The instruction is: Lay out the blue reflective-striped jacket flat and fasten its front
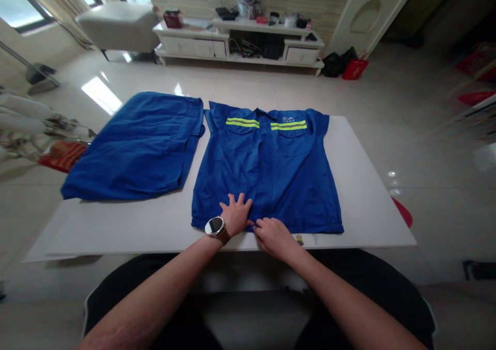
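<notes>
A blue work jacket with yellow-and-grey reflective strips lies front up on the white table, collar at the far side, hem near me. My left hand, with a watch at its wrist, rests on the jacket's lower front with fingers spread. Beside it, my right hand has its fingers closed on the hem near the middle. The jacket's sleeves are not visible. To the left lies another blue garment, folded and spread across the table's far left part.
Small stickers are on the table's near edge. Beyond the table stands a white TV cabinet with assorted items. A grey-white seat is at the back left, and a red bag sits on the floor at the back right.
</notes>
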A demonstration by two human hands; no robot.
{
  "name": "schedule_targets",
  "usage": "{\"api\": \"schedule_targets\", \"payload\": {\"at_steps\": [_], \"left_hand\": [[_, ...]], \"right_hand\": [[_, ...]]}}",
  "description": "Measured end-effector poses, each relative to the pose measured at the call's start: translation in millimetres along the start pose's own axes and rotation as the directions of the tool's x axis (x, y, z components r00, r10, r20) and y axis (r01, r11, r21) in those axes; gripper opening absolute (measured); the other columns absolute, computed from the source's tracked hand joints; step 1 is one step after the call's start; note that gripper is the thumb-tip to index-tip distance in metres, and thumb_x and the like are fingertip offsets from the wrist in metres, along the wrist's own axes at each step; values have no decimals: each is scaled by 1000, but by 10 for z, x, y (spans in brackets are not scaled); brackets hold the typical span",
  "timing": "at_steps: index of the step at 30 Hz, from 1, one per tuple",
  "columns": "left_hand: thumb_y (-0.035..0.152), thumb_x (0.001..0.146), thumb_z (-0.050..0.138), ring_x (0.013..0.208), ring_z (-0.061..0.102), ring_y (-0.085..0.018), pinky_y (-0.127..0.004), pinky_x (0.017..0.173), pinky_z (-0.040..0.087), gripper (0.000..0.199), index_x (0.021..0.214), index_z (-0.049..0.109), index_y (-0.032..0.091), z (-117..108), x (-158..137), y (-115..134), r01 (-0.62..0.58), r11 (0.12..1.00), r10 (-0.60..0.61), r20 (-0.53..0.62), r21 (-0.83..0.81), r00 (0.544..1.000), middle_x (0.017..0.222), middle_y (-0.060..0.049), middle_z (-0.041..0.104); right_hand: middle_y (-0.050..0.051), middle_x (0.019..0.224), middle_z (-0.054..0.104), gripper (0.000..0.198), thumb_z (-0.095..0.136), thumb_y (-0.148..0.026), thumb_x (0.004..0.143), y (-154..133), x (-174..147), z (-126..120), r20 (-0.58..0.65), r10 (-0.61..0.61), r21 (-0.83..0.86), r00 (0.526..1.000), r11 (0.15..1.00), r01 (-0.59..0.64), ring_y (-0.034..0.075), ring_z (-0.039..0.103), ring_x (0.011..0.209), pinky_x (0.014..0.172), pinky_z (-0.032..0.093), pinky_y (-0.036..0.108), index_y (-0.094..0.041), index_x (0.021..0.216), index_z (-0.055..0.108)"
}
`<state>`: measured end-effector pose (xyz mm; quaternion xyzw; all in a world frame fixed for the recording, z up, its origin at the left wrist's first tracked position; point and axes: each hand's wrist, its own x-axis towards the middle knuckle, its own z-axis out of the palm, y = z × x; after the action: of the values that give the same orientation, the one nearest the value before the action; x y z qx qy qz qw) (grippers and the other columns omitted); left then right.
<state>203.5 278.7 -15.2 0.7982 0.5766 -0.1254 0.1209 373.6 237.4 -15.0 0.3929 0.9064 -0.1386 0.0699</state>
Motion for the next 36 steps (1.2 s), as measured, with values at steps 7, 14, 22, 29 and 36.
{"api": "schedule_targets", "payload": {"at_steps": [7, 14, 22, 29, 36], "left_hand": [[44, 84, 76, 135, 36, -57, -71, 90, 51, 64, 140, 54, 23, -31, 19, 82, 34, 999, -34, 4, 9, 999, 148, -19, 43], [20, 96, 52, 138, 35, -58, -67, 87, 54, 41, 137, 57, 20, -95, 23, 233, 108, 994, -108, 27, 28, 994, 149, -19, 42], [45, 80, 80, 132, 44, -50, -65, 93, 52, 69, 140, 54, 21, -292, 120, 38, 60, 997, -54, 122, -43, 991, 148, -19, 45], [61, 94, 56, 152, 5, -55, -76, 102, 40, 85, 165, 19, 32, -217, 114, -263, 171, 978, -147, 179, -123, 973, 172, -11, 4], [49, 100, 45, 98, 69, -33, -45, 88, 55, 46, 99, 76, 15, -294, 6, -498, 12, 991, 10, 170, -132, 985, 104, -17, 71]], "right_hand": [[10, 109, 68, 29, 48, -18, 98, -71, -4, -50, 15, -15, -18, 1000, 1000, 15, 25, 60, 97, 75, 43, 40, -10, 118, 68], [12, 118, 66, 23, 51, -18, 96, -182, 33, -27, 28, -20, -13, 999, 1000, 20, 25, 61, 93, 73, 45, 40, -11, 101, 72], [10, 112, 69, 25, 53, -25, 97, 36, 36, -153, -44, 59, 111, 997, 992, -53, 26, 59, 109, 90, 47, 39, -15, 106, 74], [14, 164, 32, 64, 55, -38, 98, 534, -133, -68, -51, 455, 144, 889, 884, -445, 38, 28, 151, 116, 34, 53, -22, 158, 41], [6, 114, 74, 40, 50, -43, 100, 624, -279, -167, -30, 371, 317, 928, 884, -343, 24, 69, 105, 97, 50, 37, -26, 132, 68]]}}
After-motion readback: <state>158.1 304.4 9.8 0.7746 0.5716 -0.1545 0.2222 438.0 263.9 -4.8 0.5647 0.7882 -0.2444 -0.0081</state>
